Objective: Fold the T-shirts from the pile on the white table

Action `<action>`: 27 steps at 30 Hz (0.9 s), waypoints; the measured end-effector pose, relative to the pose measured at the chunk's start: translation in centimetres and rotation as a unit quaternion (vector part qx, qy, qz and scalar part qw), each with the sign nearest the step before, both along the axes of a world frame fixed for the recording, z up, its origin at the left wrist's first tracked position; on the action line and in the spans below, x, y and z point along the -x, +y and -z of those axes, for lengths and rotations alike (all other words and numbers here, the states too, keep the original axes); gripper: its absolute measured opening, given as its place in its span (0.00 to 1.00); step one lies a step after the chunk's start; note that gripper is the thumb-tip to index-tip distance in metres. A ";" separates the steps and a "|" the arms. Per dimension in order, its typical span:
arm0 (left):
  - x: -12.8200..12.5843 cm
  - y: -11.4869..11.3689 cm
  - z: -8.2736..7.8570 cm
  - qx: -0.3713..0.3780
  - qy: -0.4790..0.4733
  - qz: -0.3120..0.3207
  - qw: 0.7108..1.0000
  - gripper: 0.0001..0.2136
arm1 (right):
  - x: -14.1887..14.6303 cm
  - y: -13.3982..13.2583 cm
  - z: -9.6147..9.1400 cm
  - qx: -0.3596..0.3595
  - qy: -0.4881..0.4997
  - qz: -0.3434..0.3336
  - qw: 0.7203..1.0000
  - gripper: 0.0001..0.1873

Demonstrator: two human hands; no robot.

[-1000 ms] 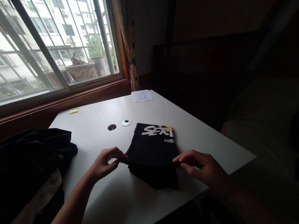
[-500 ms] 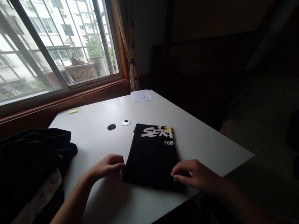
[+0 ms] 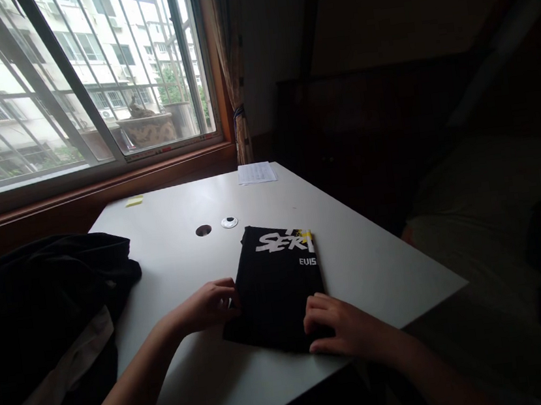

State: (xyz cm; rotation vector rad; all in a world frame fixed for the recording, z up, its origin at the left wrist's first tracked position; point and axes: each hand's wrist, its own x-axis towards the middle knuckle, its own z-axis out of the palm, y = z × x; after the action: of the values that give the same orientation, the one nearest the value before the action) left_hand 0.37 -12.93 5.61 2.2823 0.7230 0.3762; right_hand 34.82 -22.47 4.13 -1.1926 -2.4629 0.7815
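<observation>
While the folded black cloth garment [image 3: 276,294] lies flat just below and right of the centre of the frame, both bare hands are at its sides. It bears bold white lettering [image 3: 282,242] and a small yellow print [image 3: 305,234] near its top edge. At its left edge is the left hand [image 3: 214,303], fingers curled inward; the cloth and shadow there are so dark that I cannot tell whether it pinches the fabric. The right hand [image 3: 335,326] rests over the lower right part of the garment, loosely arched, with thumb and fingers apart and nothing clasped between them.

Under the garment is a white, smooth-topped table [image 3: 382,267], which spans the middle of the frame. Above the garment are a round dark hole [image 3: 204,231] and, just to its right, a small round silvery disc [image 3: 229,222]. A yellow paper slip [image 3: 135,201] lies near the table's far left corner, and white printed sheets [image 3: 257,172] lie at its far edge. Heaped black fabric with a pale panel [image 3: 58,281] fills the lower left of the frame.
</observation>
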 end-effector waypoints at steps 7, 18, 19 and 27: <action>0.1 0.0 -0.5 -0.002 0.008 -0.016 1.000 0.11 | 0.3 -0.4 -0.7 -0.012 -0.024 0.008 1.000 0.14; 0.4 -0.6 -0.5 0.150 0.087 0.011 0.985 0.20 | -1.7 0.5 -2.7 -0.057 -0.040 0.030 0.997 0.06; 0.4 -0.6 -0.5 0.147 0.092 0.016 0.985 0.20 | -1.5 0.4 -2.8 -0.056 -0.045 0.028 0.997 0.04; 0.4 0.1 -0.1 0.003 0.019 -0.007 1.000 0.24 | 3.4 -1.0 0.1 -0.129 -0.019 0.045 0.991 0.25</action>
State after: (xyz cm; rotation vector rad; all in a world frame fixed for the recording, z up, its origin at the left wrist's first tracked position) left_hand -0.03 -12.78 5.70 2.2854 0.7590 0.3382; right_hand 31.46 -23.51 4.06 -1.2194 -2.4306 0.4050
